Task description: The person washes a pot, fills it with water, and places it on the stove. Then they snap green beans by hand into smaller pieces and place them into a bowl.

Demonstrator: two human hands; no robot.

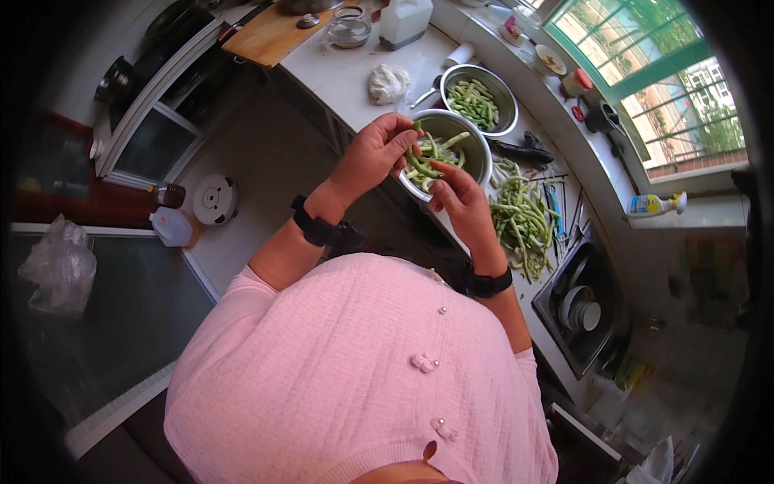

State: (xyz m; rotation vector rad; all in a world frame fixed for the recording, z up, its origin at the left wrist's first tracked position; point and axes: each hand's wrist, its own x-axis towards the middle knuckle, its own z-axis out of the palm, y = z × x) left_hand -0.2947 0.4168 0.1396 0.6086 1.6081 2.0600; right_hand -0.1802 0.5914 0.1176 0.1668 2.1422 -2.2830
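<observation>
My left hand point(387, 145) is raised over the near rim of a metal bowl point(487, 158), pinching a green bean point(416, 126) between thumb and fingers. Close by on the right, my right hand point(456, 190) is over the same rim with thumb and index finger bent; whether a bean piece is between them cannot be told. Green beans point(453, 140) lie inside this bowl. A second metal bowl point(514, 121), just behind it, holds short bean pieces point(471, 103). A loose pile of whole beans point(523, 209) lies on the counter to the right of my right hand.
Beyond the bowls are a crumpled white plastic bag point(388, 83), a glass jar point(349, 29), a plastic jug point(405, 21) and a wooden board point(272, 36). A dark eggplant point(523, 151) lies beside the bean pile. A sink point(583, 302) with stacked bowls is at the right.
</observation>
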